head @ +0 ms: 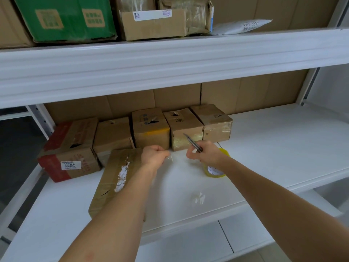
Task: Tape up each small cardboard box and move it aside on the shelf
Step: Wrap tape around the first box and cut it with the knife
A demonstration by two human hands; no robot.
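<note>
A flat cardboard box [117,178] with a torn white label strip lies on the white shelf [283,148] in front of me, partly under my left forearm. My left hand [154,156] is closed at its far right corner, pinching what looks like the end of clear tape. My right hand [205,154] grips a grey utility knife [192,142], blade pointing up and left. A roll of clear yellowish tape [215,171] lies just under my right wrist. Several small taped boxes [186,127] stand in a row at the back.
A larger box with red tape and a "3011" label [69,150] stands at the left end of the row. A scrap of clear tape [199,197] lies on the shelf near the front edge. The upper shelf holds a green box [66,17] and brown cartons [153,23].
</note>
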